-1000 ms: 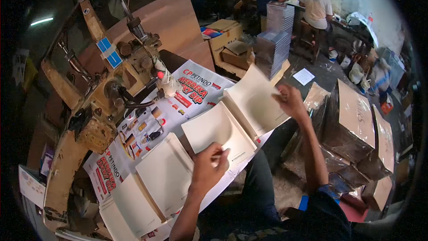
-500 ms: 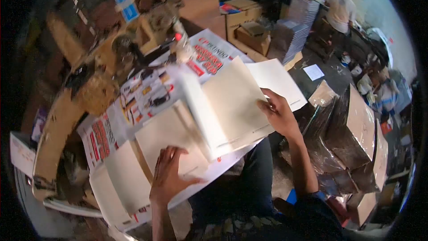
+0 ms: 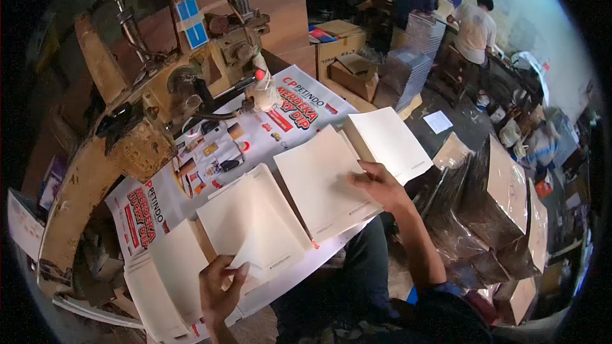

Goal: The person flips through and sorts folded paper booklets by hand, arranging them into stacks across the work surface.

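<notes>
Left hand (image 3: 220, 286) narrow, seemingly pinching the curled lower corner of a top sheet (image 3: 245, 264) on one paper stack (image 3: 255, 216); step in hand reads as lifting that corner; calls for a light, single-sheet pinch; right hand (image 3: 377, 186) lies over the neighbouring stack's (image 3: 319, 185) right edge, thumb on top, cannot tell whether gripping; both stacks sit on a printed banner (image 3: 299, 99); beyond, a worn machine (image 3: 140, 150); farther, two people (image 3: 475, 32), backs turned.

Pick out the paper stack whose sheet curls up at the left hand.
The middle stack, third from the right: its sheet curls up at the near-left corner by the left hand. No other stack shows such a curl.
</notes>
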A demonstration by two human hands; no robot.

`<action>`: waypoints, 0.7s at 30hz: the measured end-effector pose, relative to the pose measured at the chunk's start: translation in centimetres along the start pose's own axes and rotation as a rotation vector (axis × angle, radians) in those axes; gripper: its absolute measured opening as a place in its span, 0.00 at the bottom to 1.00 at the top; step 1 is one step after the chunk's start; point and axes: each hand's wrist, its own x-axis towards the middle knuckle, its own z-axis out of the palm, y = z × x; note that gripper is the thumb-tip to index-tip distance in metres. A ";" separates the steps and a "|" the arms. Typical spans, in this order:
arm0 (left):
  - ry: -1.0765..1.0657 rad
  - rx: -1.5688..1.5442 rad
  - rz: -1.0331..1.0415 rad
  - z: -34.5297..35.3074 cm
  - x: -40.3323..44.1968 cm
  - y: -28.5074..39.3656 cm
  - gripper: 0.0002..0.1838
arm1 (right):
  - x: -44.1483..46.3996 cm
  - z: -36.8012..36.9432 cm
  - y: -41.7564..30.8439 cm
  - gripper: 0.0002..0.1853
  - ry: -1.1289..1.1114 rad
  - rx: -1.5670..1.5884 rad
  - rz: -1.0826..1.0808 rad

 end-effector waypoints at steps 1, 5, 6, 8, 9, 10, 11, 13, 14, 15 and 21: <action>0.056 -0.035 -0.035 -0.6 -0.6 -0.5 0.05 | -0.4 0.3 -0.4 0.32 0.002 0.003 0.002; -0.013 -0.076 -0.007 -4.3 -2.6 -1.0 0.11 | -2.1 2.3 -0.4 0.32 -0.043 0.462 -0.140; 0.026 -0.138 -0.017 -4.7 -4.1 -1.9 0.17 | -2.3 3.5 0.1 0.28 -0.089 0.476 -0.229; 0.002 -0.063 0.081 -6.0 -4.0 -1.5 0.33 | -4.3 6.0 -2.9 0.22 -0.264 0.279 -0.275; -0.077 0.066 0.198 -6.8 -3.4 -2.0 0.43 | -4.7 7.3 -3.1 0.20 -0.304 0.224 -0.283; -0.065 0.354 0.160 -7.3 -3.6 -1.7 0.51 | -4.9 8.9 -2.4 0.20 -0.341 0.226 -0.277; -0.061 0.640 0.125 -7.6 -3.8 -1.6 0.60 | -4.8 10.6 -1.2 0.21 -0.319 0.227 -0.348; -0.124 0.832 -0.032 -7.9 -4.2 -3.8 0.68 | -4.6 12.9 0.1 0.22 -0.318 0.227 -0.432; -0.168 0.821 -0.094 -7.7 -4.2 -4.1 0.68 | -4.6 13.9 0.4 0.24 -0.293 0.268 -0.271; -0.212 0.807 -0.155 -7.7 -4.1 -4.4 0.67 | -4.6 14.6 0.4 0.26 -0.266 0.304 -0.109; -0.057 0.582 -0.100 -9.9 -4.9 -3.8 0.36 | -4.9 14.6 -3.0 0.24 -0.335 0.194 -0.086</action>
